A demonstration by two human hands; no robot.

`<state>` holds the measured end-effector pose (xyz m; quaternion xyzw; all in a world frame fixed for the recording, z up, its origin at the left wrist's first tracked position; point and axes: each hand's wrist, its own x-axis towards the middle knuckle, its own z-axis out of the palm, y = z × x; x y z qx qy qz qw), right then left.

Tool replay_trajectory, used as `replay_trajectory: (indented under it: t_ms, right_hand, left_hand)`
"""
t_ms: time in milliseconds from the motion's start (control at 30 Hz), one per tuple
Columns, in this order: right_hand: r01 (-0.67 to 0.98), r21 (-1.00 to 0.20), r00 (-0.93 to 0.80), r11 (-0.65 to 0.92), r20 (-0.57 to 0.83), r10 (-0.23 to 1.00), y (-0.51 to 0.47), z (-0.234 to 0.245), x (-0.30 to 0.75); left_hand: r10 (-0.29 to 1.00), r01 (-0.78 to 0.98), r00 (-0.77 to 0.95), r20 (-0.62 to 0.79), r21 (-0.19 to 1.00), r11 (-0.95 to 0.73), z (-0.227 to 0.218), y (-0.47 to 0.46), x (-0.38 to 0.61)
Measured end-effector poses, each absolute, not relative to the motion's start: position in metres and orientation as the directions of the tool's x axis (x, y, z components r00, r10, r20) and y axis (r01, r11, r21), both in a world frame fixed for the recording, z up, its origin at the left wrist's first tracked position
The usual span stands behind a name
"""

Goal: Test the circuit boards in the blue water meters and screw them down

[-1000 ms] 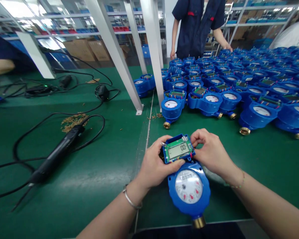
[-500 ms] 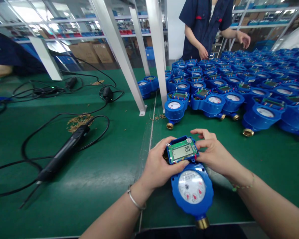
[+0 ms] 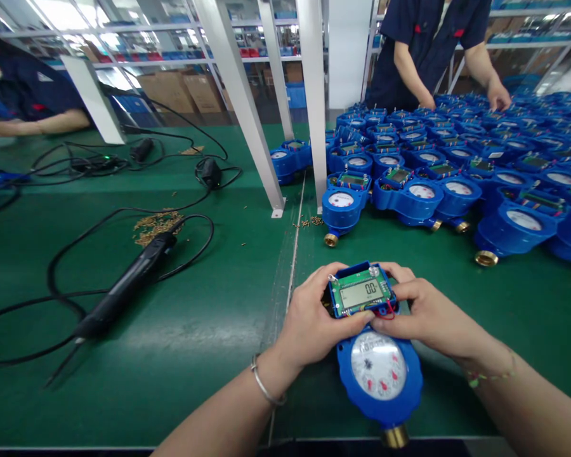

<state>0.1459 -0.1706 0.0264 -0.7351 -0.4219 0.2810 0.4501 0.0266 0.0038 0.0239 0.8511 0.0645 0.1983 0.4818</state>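
Observation:
A blue water meter with a round dial and a brass end lies near the table's front edge, brass end toward me. Its far part is an open housing holding a green circuit board with a lit display reading about 0.0. My left hand is closed around the housing's left side, thumb along the near edge. On the right side, my right hand grips the housing, its thumb by a loop of red wire at the corner. The fingers behind the housing are partly hidden.
Rows of blue water meters fill the far right. A black electric screwdriver with a cable lies at left beside a pile of small brass screws. Metal posts rise from the green table. Two co-workers stand or sit beyond.
My right hand's raised fingers have closed onto the housing's right side, and the red wire now bulges out at the corner. The whole view has shifted slightly. The far co-worker's hands have lowered to the meters.

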Motion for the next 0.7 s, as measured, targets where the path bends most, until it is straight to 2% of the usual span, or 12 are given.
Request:
replay_trajectory:
  t_ms: [167,333,533,700]
  right_hand:
    - [0.274,-0.942,0.547,-0.194,-0.013,0.837,-0.157,0.018,0.146]
    - [0.336,-0.919,0.535,-0.206,0.006,0.845,-0.148,0.021,0.158]
    - [0.469,-0.838,0.558,-0.280,0.036,0.829,-0.140,0.026,0.169]
    - [0.445,-0.864,0.433,-0.235,-0.021,0.901,-0.143,0.033,0.166]
  left_hand:
    - [0.309,-0.092,0.910,0.275,0.863,-0.497,0.025,0.002,0.027]
    - [0.296,-0.081,0.921,0.255,0.866,-0.494,0.023,0.003,0.028]
    - [0.345,-0.020,0.911,0.225,0.861,-0.508,0.026,0.007,0.029]
    - [0.338,-0.019,0.911,0.235,0.844,-0.536,0.029,0.003,0.026]
